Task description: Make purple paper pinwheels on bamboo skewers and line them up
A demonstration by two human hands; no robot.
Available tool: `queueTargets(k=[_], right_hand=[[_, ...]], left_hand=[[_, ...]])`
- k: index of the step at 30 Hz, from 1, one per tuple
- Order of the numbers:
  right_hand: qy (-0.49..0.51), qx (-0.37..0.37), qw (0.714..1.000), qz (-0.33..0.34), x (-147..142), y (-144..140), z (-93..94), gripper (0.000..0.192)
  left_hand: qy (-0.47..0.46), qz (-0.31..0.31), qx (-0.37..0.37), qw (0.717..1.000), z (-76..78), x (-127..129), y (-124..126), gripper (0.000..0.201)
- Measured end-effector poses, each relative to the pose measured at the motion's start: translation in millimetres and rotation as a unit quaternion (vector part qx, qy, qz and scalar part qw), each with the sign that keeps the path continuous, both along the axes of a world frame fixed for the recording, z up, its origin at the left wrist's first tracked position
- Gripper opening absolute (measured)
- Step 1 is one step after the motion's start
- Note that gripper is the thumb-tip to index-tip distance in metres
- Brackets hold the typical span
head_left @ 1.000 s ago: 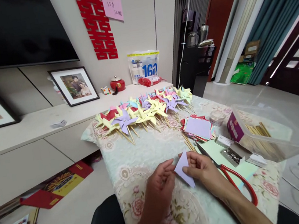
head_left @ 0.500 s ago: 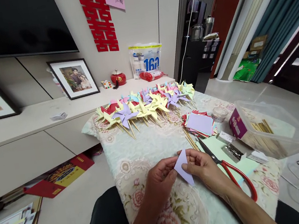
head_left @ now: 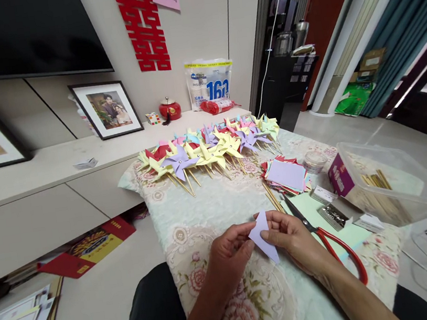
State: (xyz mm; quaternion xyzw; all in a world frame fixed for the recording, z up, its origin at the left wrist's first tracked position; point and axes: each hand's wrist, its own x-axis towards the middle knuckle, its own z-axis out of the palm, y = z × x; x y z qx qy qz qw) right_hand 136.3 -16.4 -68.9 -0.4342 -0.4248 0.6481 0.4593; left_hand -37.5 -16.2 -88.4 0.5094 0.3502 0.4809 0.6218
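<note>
A small folded piece of purple paper [head_left: 263, 242] is held over the near part of the table, its folded edge slanting down to the right. My right hand [head_left: 287, 234] pinches it, thumb on the front and fingers behind. My left hand [head_left: 230, 253] is closed at the paper's left corner, thumb and forefinger close together there. Just right of my right hand lie red-handled scissors [head_left: 335, 246], on pale green paper sheets [head_left: 303, 205]. Behind them rests a stack of coloured paper squares [head_left: 287, 175], a purple one uppermost, beside a few thin wooden sticks [head_left: 272, 198].
Many paper pinwheels [head_left: 212, 152] on sticks lie across the table's far end. To the right are a small open box of metal pins [head_left: 334, 215], a tape roll [head_left: 314, 161] and a clear plastic bin [head_left: 394, 177] holding sticks. A flowered cloth [head_left: 193, 213] covers the table.
Both hands keep nearly the same hold on the purple paper. The view has shifted slightly; otherwise little differs.
</note>
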Motion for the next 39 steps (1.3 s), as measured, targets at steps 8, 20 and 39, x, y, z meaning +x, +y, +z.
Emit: queueTargets(k=[8,20,39], right_hand=[[0.004,0.001,1.000,0.022,0.8,-0.6,-1.4,0.030],[-0.005,-0.009,1.000,0.017,0.9,-0.3,-0.6,0.033],[0.016,-0.003,1.000,0.018,3.1,-0.1,0.8,0.026]], left_hand=[[-0.007,-0.005,-0.022,1.000,2.1,0.1,-0.4,0.028],[-0.031,0.027,-0.037,0.998,5.1,2.3,-0.5,0.025],[-0.012,0.049,-0.061,0.997,2.4,1.1,0.6,0.022]])
